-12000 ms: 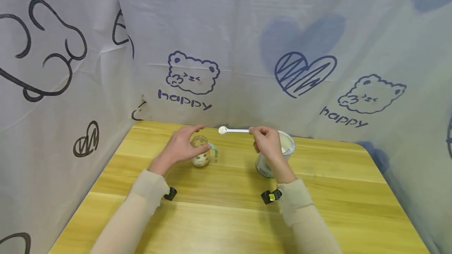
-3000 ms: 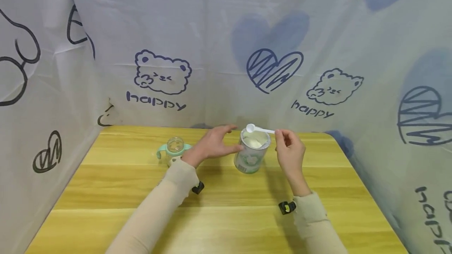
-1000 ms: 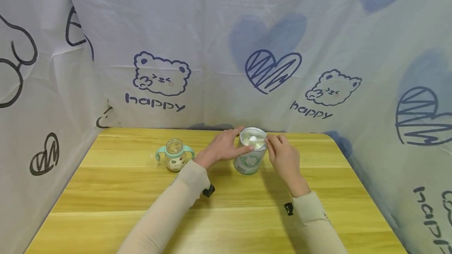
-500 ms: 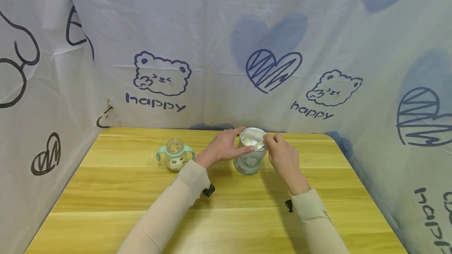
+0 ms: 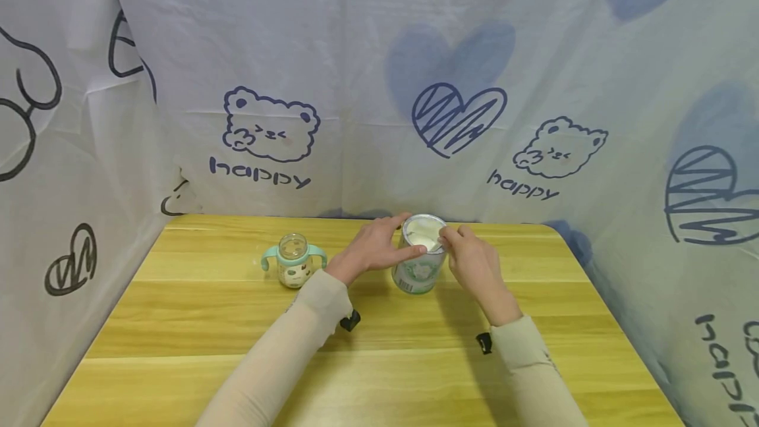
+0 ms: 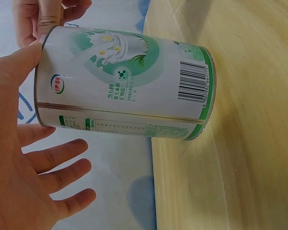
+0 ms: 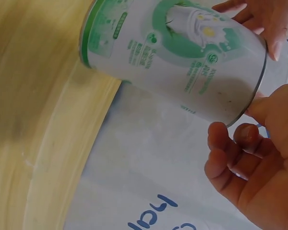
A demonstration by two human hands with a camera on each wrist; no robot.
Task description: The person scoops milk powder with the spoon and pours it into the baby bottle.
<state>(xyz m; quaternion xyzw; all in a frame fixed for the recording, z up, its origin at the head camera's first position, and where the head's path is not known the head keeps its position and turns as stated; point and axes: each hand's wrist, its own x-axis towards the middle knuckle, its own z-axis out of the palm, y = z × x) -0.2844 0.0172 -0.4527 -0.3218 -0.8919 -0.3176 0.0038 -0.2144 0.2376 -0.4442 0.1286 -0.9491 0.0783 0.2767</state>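
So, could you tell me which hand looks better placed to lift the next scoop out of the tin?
The right hand, probably. Its curled fingers are at the rim of the tin, seemingly pinching the scoop handle, which is barely visible. The left hand lies open against the tin's side, steadying it, with the bottle standing apart.

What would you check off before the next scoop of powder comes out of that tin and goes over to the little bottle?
1. Tin upright on the table: ok.
2. Left hand steadies the tin, thumb on its side near the rim, fingers spread behind it: ok.
3. Right hand at the tin's rim, fingers curled as if pinching the scoop handle; the scoop itself is hidden: cannot tell.
4. Scoop filled level: cannot tell.
5. Bottle upright, mouth uncovered: ok.
6. Path from tin to bottle passes over the left forearm: not ok.
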